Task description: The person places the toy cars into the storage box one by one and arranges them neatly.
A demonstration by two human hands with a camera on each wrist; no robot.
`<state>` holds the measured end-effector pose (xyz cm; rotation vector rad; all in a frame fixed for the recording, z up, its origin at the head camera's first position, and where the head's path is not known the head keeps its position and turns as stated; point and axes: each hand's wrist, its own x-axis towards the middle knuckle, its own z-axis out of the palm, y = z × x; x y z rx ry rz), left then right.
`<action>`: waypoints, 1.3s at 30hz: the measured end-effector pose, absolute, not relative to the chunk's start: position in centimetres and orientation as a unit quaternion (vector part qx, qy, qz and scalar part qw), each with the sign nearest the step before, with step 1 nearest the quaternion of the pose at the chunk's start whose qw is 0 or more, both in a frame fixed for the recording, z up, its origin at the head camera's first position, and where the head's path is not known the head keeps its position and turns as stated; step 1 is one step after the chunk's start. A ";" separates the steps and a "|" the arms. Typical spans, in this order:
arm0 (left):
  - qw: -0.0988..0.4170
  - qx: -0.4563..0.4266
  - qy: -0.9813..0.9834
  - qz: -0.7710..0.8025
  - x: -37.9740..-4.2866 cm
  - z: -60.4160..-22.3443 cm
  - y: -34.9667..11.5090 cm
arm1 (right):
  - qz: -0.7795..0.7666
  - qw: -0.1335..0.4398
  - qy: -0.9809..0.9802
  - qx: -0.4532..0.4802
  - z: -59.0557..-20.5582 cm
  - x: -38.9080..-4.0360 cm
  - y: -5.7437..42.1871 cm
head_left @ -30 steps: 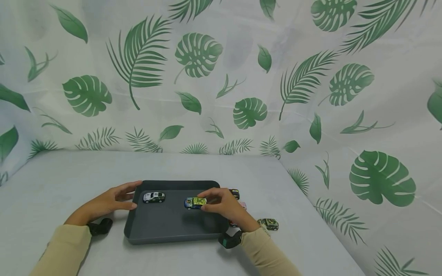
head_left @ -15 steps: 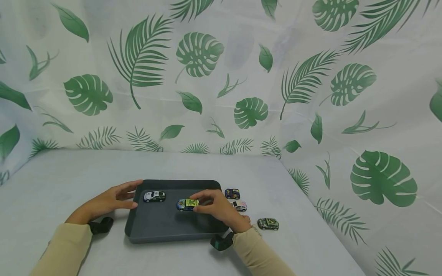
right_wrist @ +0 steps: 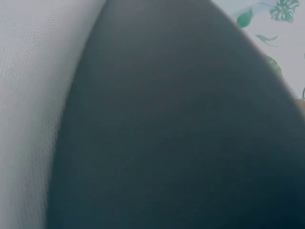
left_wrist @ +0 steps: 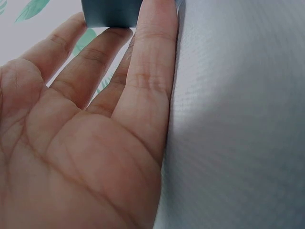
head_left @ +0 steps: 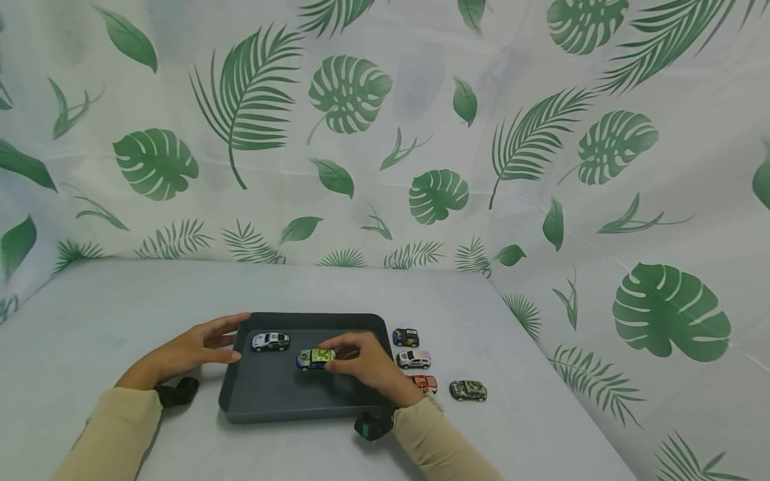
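Left hand (head_left: 186, 349) spread against tray (head_left: 265, 391), right hand (head_left: 365, 364) pinching blue-yellow car (head_left: 314, 359) — white car (head_left: 270, 342) inside, four cars (head_left: 414, 360) outside

no text, label, brand or number was legible. surface markings on the small yellow-and-blue toy car (head_left: 313, 359), the small white-and-dark-green toy car (head_left: 270, 342) and the small red toy car (head_left: 426, 383) were too small to read.

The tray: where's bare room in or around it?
In the tray, the near-left corner, nearer than the white-green car and left of the right hand; on the table, the strip between tray and leafy cloth. Crowded: right of the tray, with the blue car, pink-white car and red car.
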<state>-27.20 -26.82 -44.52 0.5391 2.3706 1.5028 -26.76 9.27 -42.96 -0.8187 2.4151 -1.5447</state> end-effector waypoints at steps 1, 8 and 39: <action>0.141 0.186 0.822 0.520 -27.2 -44.5 -26.8 | -0.515 0.080 0.809 -0.272 -43.0 -26.7 9.1; 0.140 0.188 0.819 0.523 -27.2 -44.5 -26.8 | -0.508 0.082 0.816 -0.263 -43.0 -26.4 8.3; 0.139 0.189 0.818 0.526 -27.2 -44.5 -26.8 | -0.439 0.037 0.875 -0.200 -43.4 -25.5 3.6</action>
